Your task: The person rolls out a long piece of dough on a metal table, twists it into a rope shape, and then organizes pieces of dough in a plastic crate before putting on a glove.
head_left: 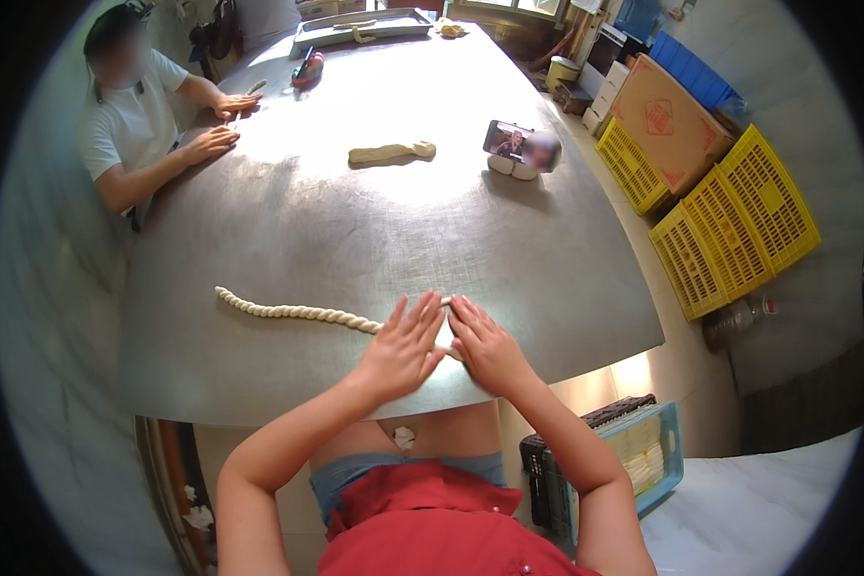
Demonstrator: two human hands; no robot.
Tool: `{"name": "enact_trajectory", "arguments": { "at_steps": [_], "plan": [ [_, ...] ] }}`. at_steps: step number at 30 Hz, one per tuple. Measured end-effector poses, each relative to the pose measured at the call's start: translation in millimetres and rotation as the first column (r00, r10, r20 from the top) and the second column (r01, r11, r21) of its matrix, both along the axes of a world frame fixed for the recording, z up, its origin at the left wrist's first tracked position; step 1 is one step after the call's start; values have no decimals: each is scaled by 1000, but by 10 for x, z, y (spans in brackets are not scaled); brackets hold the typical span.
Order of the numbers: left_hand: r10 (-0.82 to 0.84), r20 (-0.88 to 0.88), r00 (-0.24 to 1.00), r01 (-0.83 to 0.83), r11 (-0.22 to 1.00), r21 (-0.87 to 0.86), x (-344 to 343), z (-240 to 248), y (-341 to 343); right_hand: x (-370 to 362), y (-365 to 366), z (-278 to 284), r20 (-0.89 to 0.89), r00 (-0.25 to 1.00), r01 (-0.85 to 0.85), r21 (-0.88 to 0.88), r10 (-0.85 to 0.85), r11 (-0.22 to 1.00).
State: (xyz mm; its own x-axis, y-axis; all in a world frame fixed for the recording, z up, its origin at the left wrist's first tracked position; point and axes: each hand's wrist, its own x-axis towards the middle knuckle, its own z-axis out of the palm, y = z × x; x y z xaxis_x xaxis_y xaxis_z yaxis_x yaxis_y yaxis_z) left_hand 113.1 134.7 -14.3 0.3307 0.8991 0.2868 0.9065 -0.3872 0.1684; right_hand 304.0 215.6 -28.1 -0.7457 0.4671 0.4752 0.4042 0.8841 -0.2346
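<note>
A twisted rope of pale dough lies on the metal table, its thin end pointing to the left. My left hand rests over the rope's right-hand part with the fingers stretched out. Beside it, my right hand is also flat, fingers extended, its fingertips close to those of the left. Bits of dough show in the gap between the two hands and at their fingertips. The rest of that end is hidden under my palms, so its shape there cannot be made out.
Farther up the table lies a thick dough strip, with a propped phone to its right. Across at the left, a person in a white shirt works with both hands. A tray stands at the far end; yellow crates line the right.
</note>
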Motion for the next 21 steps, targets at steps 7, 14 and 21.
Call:
{"name": "enact_trajectory", "arguments": {
  "at_steps": [7,14,21],
  "plan": [
    [66,215,974,-45,994,-100,191,16,-564,191,-116,80,29,990,-129,-144,134,981],
    [32,295,955,-5,996,-94,151,50,-493,-153,-148,140,31,994,-103,-150,109,983],
    [8,359,933,18,997,-69,97,-4,-556,19,-510,216,69,997,-28,-8,28,1000]
  ]
}}
